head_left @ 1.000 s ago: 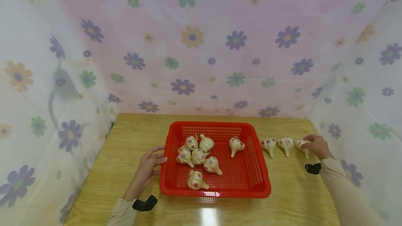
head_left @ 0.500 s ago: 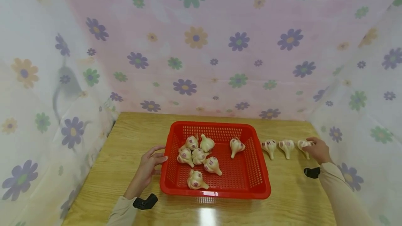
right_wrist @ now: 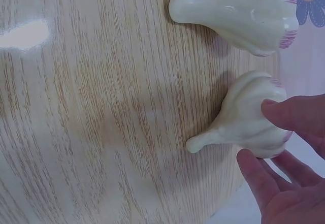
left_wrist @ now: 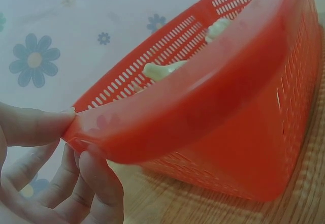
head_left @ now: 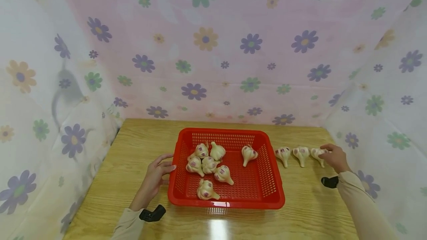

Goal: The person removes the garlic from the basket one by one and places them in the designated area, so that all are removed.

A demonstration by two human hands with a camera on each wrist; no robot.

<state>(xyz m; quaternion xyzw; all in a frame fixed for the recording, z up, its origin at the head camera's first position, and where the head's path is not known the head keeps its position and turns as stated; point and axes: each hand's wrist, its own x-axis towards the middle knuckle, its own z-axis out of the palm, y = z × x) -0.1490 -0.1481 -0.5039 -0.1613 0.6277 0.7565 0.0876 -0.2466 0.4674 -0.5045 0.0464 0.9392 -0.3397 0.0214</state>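
Note:
My left hand (head_left: pixel 154 179) holds the left rim of a red plastic basket (head_left: pixel 230 205), thumb over the edge and fingers beneath, as the left wrist view shows. Inside the basket lie several garlic bulbs, most grouped at the left, while one garlic bulb (head_left: pixel 249 154) sits apart near the right wall. To the basket's right, three more bulbs line up on the wooden table. My right hand (head_left: pixel 337 158) pinches the outermost garlic bulb (right_wrist: pixel 249 115), its thumb on top and fingers along the side. Beside it lies the middle garlic bulb (right_wrist: pixel 244 13), with the nearest garlic bulb (head_left: pixel 283 155) by the basket.
The basket stands near the middle of the wooden table (head_left: pixel 133 143). Flowered sheets (head_left: pixel 227 47) hang behind and at both sides, close to the table's edges. Each wrist bears a black camera (head_left: pixel 152 213).
The head view has shifted slightly. My right fingers cover a little less of the outermost garlic bulb than one second ago; the left hand and basket keep their places.

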